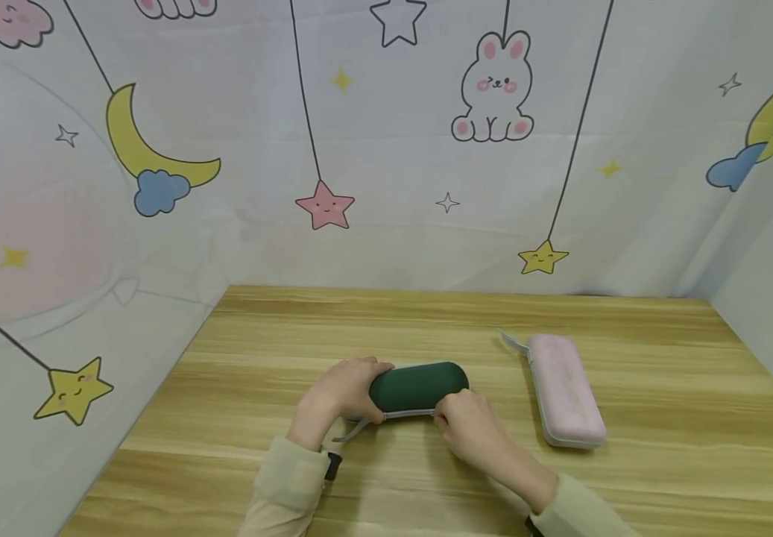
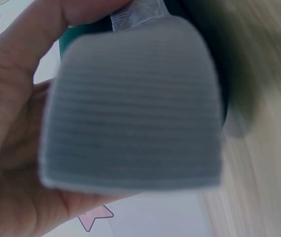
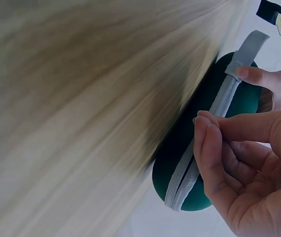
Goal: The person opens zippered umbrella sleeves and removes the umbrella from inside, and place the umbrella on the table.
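Observation:
A dark green hard zip-up glasses case (image 1: pixel 420 386) lies on the wooden table, its pale grey zipper (image 3: pixel 182 177) facing the person. My left hand (image 1: pixel 349 388) grips the case's left end, thumb near the zipper at the front. From that end sticks out a grey ribbed strap (image 2: pixel 130 113), which covers much of the left wrist view. At the front right, my right hand (image 1: pixel 473 429) pinches at the zipper with thumb and fingertips; the zipper pull itself is hidden. Beyond those fingers, toward the right end, the zipper's two strips stand slightly apart.
To the right lies a pink zip-up case (image 1: pixel 567 391) with a thin grey strap at its far end. White cloth walls (image 1: pixel 393 246) printed with stars, moons and a rabbit close off the back and sides of the table (image 1: pixel 225 477).

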Action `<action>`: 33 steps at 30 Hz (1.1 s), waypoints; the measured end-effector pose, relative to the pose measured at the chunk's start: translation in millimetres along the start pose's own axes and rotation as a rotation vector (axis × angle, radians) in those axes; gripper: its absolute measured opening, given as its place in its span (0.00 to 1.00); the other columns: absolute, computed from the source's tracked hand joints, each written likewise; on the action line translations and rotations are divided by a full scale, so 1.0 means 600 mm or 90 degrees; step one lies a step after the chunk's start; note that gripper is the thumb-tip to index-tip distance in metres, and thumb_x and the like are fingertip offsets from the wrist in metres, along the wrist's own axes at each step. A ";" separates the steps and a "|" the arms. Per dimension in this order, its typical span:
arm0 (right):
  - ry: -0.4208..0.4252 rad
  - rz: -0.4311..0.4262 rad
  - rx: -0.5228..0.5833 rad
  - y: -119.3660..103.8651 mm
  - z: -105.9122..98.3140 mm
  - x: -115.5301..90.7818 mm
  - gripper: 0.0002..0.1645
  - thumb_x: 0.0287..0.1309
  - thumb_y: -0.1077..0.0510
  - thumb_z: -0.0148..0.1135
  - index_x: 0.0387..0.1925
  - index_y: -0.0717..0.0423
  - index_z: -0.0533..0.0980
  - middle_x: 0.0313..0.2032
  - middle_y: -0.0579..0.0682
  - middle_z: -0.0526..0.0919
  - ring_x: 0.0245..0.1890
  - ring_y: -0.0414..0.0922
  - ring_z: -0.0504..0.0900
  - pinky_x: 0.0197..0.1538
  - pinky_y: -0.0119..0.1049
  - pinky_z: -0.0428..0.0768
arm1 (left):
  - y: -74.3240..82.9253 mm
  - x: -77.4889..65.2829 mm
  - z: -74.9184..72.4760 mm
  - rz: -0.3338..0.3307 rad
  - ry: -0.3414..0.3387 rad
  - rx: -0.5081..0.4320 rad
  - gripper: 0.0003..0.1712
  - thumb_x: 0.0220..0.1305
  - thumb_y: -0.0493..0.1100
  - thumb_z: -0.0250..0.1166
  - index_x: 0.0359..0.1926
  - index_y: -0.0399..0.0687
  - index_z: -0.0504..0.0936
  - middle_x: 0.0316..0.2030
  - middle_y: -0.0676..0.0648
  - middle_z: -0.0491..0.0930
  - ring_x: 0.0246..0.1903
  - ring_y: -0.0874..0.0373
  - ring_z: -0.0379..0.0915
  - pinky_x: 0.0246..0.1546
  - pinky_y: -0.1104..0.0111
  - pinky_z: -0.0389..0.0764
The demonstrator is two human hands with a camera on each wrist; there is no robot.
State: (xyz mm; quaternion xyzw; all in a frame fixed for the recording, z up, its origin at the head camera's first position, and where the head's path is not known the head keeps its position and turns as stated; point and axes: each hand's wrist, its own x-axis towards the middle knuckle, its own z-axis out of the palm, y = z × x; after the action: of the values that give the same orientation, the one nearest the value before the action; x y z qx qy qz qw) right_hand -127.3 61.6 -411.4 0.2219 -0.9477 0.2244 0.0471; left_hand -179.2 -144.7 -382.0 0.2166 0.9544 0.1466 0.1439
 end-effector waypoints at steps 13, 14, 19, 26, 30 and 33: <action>-0.004 -0.013 -0.006 -0.007 0.003 0.005 0.19 0.52 0.68 0.64 0.10 0.54 0.75 0.10 0.40 0.67 0.11 0.33 0.57 0.17 0.23 0.56 | -0.003 -0.001 -0.002 -0.001 0.003 -0.006 0.42 0.46 0.45 0.75 0.65 0.50 0.71 0.54 0.45 0.77 0.49 0.48 0.75 0.52 0.55 0.76; -0.003 -0.014 -0.006 -0.008 0.002 0.005 0.18 0.52 0.68 0.65 0.10 0.54 0.76 0.10 0.41 0.68 0.11 0.33 0.57 0.17 0.23 0.57 | -0.003 -0.001 -0.002 -0.002 0.003 -0.006 0.42 0.46 0.46 0.75 0.65 0.50 0.71 0.54 0.45 0.77 0.49 0.48 0.75 0.52 0.55 0.76; -0.005 -0.023 -0.009 -0.010 0.004 0.006 0.15 0.52 0.67 0.65 0.13 0.56 0.79 0.11 0.42 0.72 0.11 0.33 0.59 0.17 0.24 0.59 | -0.002 -0.002 -0.002 -0.001 0.001 -0.004 0.42 0.46 0.46 0.75 0.65 0.50 0.71 0.54 0.45 0.77 0.49 0.48 0.75 0.51 0.55 0.76; 0.000 -0.044 -0.012 -0.013 0.007 0.009 0.15 0.51 0.67 0.65 0.12 0.55 0.79 0.11 0.41 0.71 0.11 0.33 0.58 0.17 0.24 0.59 | 0.000 -0.002 -0.001 0.006 -0.002 -0.005 0.42 0.47 0.45 0.75 0.65 0.49 0.71 0.54 0.45 0.77 0.50 0.48 0.75 0.52 0.55 0.76; 0.001 -0.049 -0.024 -0.017 0.008 0.013 0.17 0.51 0.66 0.65 0.11 0.54 0.77 0.10 0.40 0.68 0.12 0.33 0.57 0.17 0.25 0.59 | 0.000 -0.001 0.000 0.004 -0.002 -0.006 0.42 0.47 0.45 0.75 0.66 0.50 0.71 0.55 0.45 0.77 0.51 0.48 0.75 0.52 0.55 0.76; 0.002 -0.051 -0.029 -0.020 0.009 0.015 0.16 0.51 0.65 0.66 0.11 0.54 0.78 0.10 0.40 0.68 0.13 0.33 0.58 0.18 0.25 0.59 | 0.000 -0.001 0.000 0.005 0.001 -0.004 0.42 0.47 0.45 0.75 0.66 0.50 0.71 0.54 0.45 0.77 0.50 0.48 0.75 0.52 0.55 0.76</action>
State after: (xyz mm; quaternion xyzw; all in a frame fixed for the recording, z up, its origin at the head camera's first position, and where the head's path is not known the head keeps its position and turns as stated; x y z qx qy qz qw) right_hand -129.9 45.7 -409.7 0.2584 -0.9429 0.2007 0.0624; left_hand -178.9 -145.1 -381.7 0.2198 0.9531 0.1505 0.1435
